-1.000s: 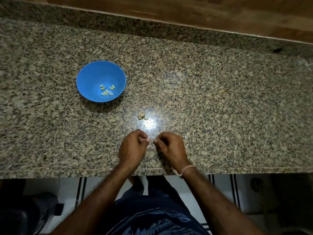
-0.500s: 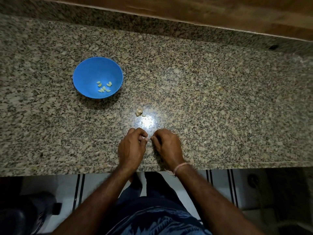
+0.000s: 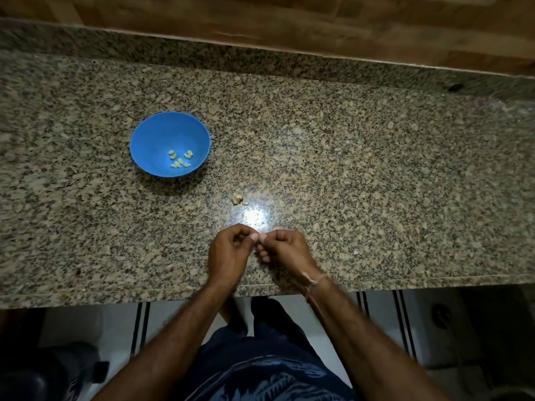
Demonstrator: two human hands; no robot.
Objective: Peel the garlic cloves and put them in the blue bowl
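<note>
Left hand (image 3: 227, 256) and right hand (image 3: 285, 251) have drawn together, tips now meeting over the bench (image 3: 376, 169) near its front edge. The blue bowl (image 3: 150, 140) stands well to the left. Both hands' fingers are curled, clamped on a small piece (image 3: 258, 237) that is hard to make out. Unpeeled garlic (image 3: 238, 198) lies just beyond them; peeled cloves (image 3: 179, 160) sit in the bowl.

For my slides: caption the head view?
Left hand and right hand pinch a garlic clove above the granite counter; peeled cloves sit in the blue bowl.
</note>
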